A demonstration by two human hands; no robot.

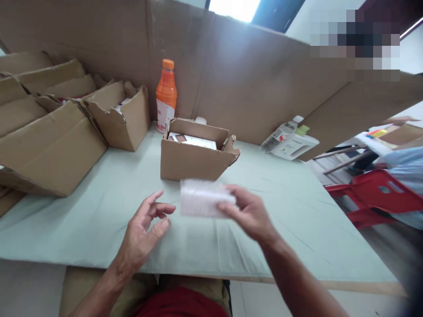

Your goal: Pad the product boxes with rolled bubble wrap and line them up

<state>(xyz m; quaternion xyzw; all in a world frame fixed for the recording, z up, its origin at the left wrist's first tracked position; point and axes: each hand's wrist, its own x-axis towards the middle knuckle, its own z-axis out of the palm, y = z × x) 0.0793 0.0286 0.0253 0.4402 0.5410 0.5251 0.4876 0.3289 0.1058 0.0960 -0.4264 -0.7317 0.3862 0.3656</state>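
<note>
My right hand [248, 212] grips a small white packet [202, 198], blurred by motion, above the pale green table [297, 211]. My left hand [145, 226] hovers just left of the packet with fingers apart and holds nothing. Right behind the packet stands a small open cardboard box [191, 160] with white items inside.
An orange drink bottle [166, 94] stands behind the small box against a tall cardboard wall [251, 79]. More open cardboard boxes [119, 114] are piled at the left. A white device [291, 141] lies at the back right. A red plastic chair [373, 193] and another person's sleeve [408, 167] are at the right.
</note>
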